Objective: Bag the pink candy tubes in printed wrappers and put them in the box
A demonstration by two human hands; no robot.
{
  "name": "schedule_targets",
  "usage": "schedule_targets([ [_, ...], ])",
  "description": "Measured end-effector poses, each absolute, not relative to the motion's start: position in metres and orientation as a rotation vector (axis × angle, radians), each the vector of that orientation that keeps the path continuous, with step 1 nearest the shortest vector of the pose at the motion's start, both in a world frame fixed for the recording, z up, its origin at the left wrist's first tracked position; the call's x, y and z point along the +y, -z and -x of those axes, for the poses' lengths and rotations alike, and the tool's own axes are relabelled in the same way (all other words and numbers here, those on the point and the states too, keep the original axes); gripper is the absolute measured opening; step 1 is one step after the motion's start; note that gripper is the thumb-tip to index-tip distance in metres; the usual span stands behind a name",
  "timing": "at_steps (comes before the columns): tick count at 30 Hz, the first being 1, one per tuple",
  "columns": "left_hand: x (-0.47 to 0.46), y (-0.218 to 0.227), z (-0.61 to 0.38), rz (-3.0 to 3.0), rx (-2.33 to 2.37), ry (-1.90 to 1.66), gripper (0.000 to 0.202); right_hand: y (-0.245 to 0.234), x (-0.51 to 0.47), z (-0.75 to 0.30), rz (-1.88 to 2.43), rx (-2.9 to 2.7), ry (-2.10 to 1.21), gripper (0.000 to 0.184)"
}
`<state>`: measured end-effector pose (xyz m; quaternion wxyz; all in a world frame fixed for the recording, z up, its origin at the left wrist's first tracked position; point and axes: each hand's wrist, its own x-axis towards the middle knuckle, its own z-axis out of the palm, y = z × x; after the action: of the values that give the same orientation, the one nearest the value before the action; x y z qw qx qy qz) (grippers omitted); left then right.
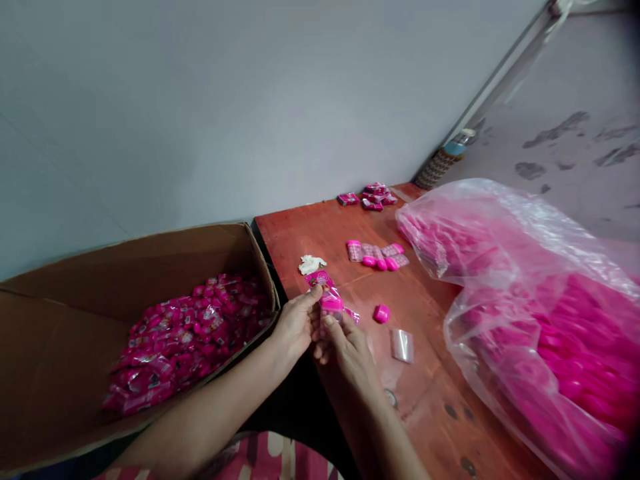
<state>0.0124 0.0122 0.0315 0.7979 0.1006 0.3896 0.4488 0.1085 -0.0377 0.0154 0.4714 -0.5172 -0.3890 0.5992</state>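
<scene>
My left hand (pixel 294 327) and my right hand (pixel 346 347) meet over the near left edge of a reddish wooden table (pixel 430 393). Together they pinch a small clear packet with a pink printed label (pixel 326 292), which has a pink piece inside. My left thumb and fingers grip its upper part. My right fingers close on its lower end. A loose pink cap (pixel 381 313) and a small clear sleeve (pixel 403 345) lie on the table just right of my hands.
A cardboard box (pixel 60 360) holding many pink packets (pixel 185 340) stands at the left. A big clear bag of pink parts (pixel 545 320) fills the right. A white scrap (pixel 311 264), a row of pink pieces (pixel 379 256) and stacked packets (pixel 373 196) lie farther back.
</scene>
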Motion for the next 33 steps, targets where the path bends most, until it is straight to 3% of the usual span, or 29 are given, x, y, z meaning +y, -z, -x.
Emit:
schedule_targets([
  [4,0.01,-0.03,-0.009,-0.481,0.753,-0.969,0.037,-0.015,-0.038,-0.109,1.236,-0.944,-1.481,0.027],
  [15,0.014,-0.024,-0.008,-0.681,0.77,-0.816,0.031,-0.007,-0.038,-0.111,1.286,-1.092,-1.29,0.028],
  [22,0.02,-0.023,-0.003,-0.863,0.701,-0.682,0.034,-0.01,-0.038,-0.118,1.118,-1.018,-1.529,0.028],
  [27,0.016,-0.021,-0.006,-0.899,0.8,-0.73,0.033,-0.003,-0.038,-0.119,1.279,-1.078,-1.296,0.026],
  [33,0.016,-0.023,0.0,-0.725,0.746,-0.793,0.028,-0.003,-0.038,-0.119,0.959,-0.859,-1.582,0.024],
])
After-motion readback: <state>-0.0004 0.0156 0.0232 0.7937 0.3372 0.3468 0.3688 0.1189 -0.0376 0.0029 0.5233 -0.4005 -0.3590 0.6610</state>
